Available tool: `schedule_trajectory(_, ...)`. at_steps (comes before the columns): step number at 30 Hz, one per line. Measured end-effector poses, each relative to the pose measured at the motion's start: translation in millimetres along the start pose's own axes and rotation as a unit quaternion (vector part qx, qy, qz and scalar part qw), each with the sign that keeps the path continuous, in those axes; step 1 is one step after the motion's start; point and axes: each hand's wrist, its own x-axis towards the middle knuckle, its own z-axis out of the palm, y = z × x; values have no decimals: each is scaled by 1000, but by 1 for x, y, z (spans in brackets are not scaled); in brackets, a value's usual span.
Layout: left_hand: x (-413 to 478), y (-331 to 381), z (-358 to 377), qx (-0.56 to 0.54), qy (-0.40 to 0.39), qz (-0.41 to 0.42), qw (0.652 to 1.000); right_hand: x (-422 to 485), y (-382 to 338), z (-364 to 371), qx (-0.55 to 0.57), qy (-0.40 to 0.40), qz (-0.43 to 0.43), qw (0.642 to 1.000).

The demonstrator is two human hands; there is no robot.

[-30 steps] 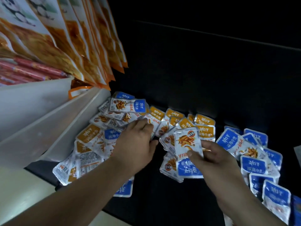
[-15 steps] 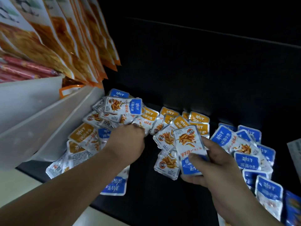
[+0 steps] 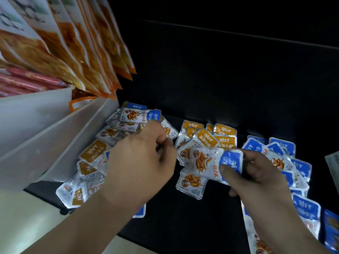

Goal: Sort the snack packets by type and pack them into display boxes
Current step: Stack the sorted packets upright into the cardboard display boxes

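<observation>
at the far left, big glossy orange bags (image 3: 73,43) hang in overlapping rows, their print too blurred to read. under them lie shiny red sticks (image 3: 27,83) behind slanted white plastic dividers (image 3: 45,129), smooth and matte.

beside the dividers, on the black shelf (image 3: 183,217), sits a mixed heap (image 3: 102,142) of small crinkly foil packets, some with orange label ends, some with blue, a few turned to their silver printed backs. the left hand (image 3: 139,162) hovers over this heap with fingers curled; blur hides the fingertips, so i cannot tell whether it holds anything.

in the middle lie the orange packets (image 3: 207,138), overlapping, each with a rounded orange panel bearing white chinese characters; one reads 深海小鱼.

the right hand (image 3: 256,173) pinches a blue packet (image 3: 216,162) by its blue end, thumb on top, raised just above the orange ones. its silver face shows a round dark logo, a picture of small fried fish and red script along one edge.

further right, a blue heap (image 3: 286,149) of matching blue-ended packets runs down towards the lower right corner.
</observation>
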Motion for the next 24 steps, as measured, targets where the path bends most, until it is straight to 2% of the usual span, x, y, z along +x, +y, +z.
schedule_trajectory(6, 3, 24, 30, 64, -106, -16, 992, -3, 8, -16, -12, -18, 18, 1000)
schedule_trajectory(8, 7, 40, 37, -23, -145, -70, 987, -4, 13, -22, -13, -19, 33, 999)
schedule_trajectory(10, 2, 51, 41, -126, -181, -125, 967, -3, 21, -28, -20, -29, 60, 998)
schedule_trajectory(11, -5, 52, 43, -149, -193, -130, 961, -3, 25, -31, -19, -29, 74, 997)
schedule_trajectory(16, -54, 27, 64, -56, -187, -5, 981, -3, 41, -42, -34, -13, 86, 996)
schedule_trajectory(21, -71, 32, 83, -3, -217, 123, 969, -4, 41, -55, -33, -2, 78, 996)
schedule_trajectory(23, -75, 44, 87, -37, -199, 65, 977, -5, 40, -62, -17, 9, 78, 997)
schedule_trajectory(24, -77, 53, 85, -94, -190, -13, 977, -7, 40, -67, -14, 11, 79, 997)
